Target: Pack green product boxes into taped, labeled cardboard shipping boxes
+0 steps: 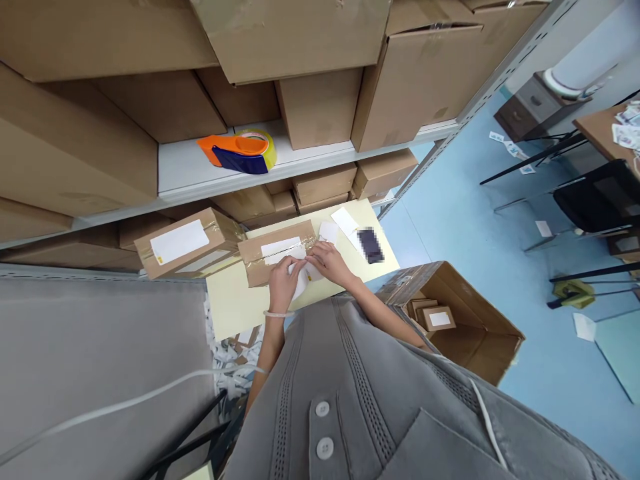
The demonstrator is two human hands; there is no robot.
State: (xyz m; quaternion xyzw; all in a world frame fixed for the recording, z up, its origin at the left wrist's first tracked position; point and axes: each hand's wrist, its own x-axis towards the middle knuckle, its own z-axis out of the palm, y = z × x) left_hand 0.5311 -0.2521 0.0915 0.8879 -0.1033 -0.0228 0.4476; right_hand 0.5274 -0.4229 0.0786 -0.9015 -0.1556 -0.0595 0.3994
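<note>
From afar I judge labelling partway: the taped brown cardboard box [255, 267] on the pale-yellow tabletop [226, 308] bears a white rectangular label [281, 249], but a loose white paper slip [301, 285] is left, pinched in my left hand [283, 283], my right hand [329, 263] half-curled beside it, hold unclear.

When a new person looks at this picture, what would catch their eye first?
Probably the tape dispenser, bright orange and blue on the white shelf among brown boxes. Next, the left hand and right hand, fingertips together at white paper over the pale table. Then perhaps the big open carton at right, small boxes inside.
</note>
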